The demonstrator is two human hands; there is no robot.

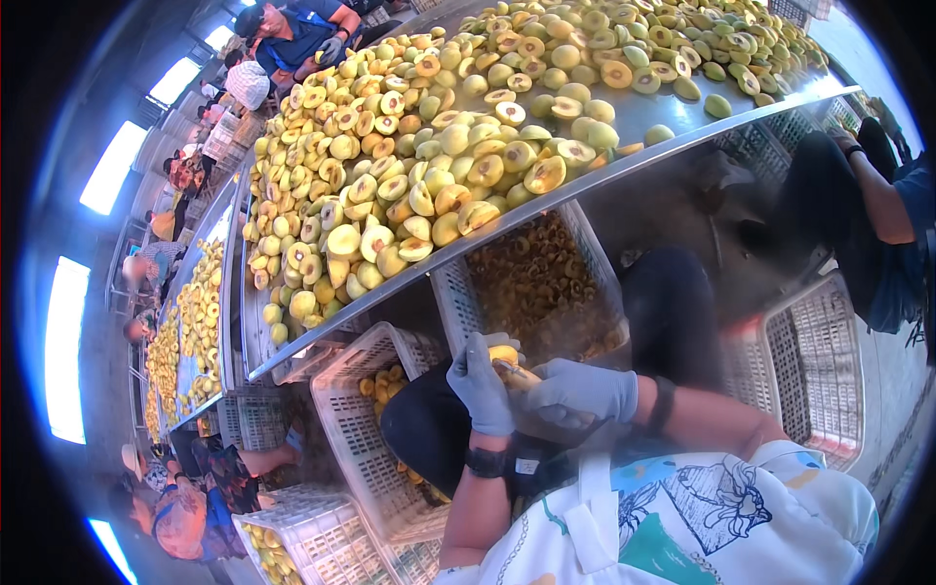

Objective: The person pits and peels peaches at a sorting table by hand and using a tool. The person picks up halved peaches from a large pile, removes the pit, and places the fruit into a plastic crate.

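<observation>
My left hand (481, 384), in a grey glove, holds a yellow halved fruit (504, 355) between thumb and fingers. Against the fruit is a tool with a light-coloured handle (521, 377), gripped by my gloved right hand (585, 391); its working end is mostly hidden. Both hands are close together above my lap. Beyond them a metal table (629, 164) bears a large heap of yellow-green halved fruit (376, 238), many with the brown pit cavity showing. Below the table edge, just past my hands, stands a crate (457, 296) full of brown pits and scraps (541, 281).
A white plastic crate (344, 431) with yellow fruit stands left of my knees, another crate (300, 530) nearer. Nested crates (812, 365) stand at right. One person (300, 36) sits across the table, another (877, 183) at right. More people sit along a second table (194, 292).
</observation>
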